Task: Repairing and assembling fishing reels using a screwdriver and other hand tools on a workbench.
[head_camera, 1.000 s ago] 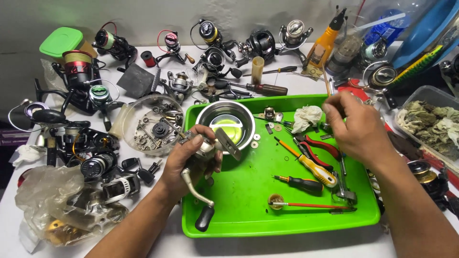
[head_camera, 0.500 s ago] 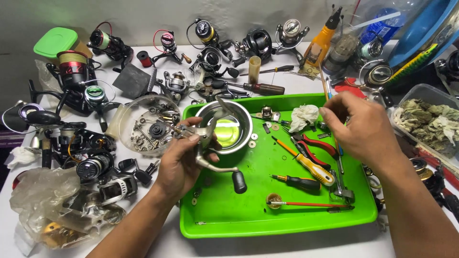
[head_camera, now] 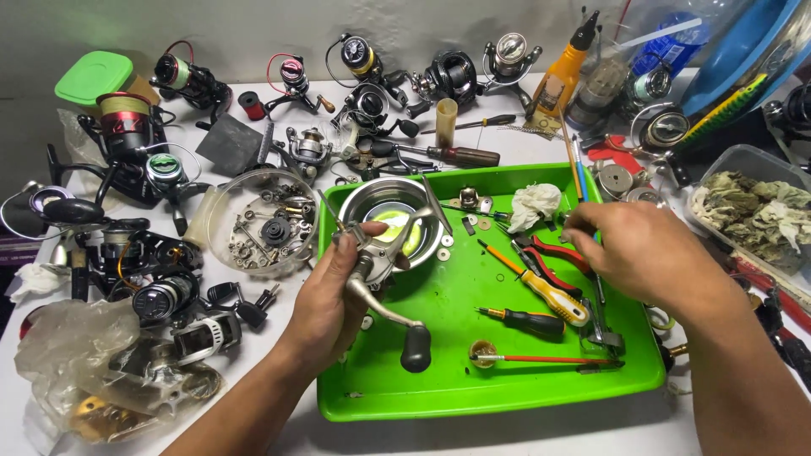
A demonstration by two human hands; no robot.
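Note:
My left hand [head_camera: 334, 295] grips a silver fishing reel body [head_camera: 380, 257] whose crank handle with a black knob [head_camera: 416, 348] hangs down over the green tray [head_camera: 498, 397]. The reel sits in front of a round metal bowl [head_camera: 384, 207] at the tray's back left. My right hand [head_camera: 646, 253] hovers over the tray's right side, fingers curled above red-handled pliers [head_camera: 553, 252] and a thin tool; what it pinches is hidden. A yellow-handled screwdriver [head_camera: 549, 291] lies just left of it.
Several fishing reels [head_camera: 363, 63] crowd the table's back and left. A clear lid with small parts [head_camera: 266, 224] lies left of the tray. A crumpled tissue [head_camera: 534, 205], a black screwdriver [head_camera: 528, 319], a clear tub of rags [head_camera: 756, 215] and an orange oil bottle [head_camera: 562, 76] are nearby.
My left hand lifted the reel and turned it, so the crank handle swung from pointing down-left to down-right. My right hand stayed over the tray's right side.

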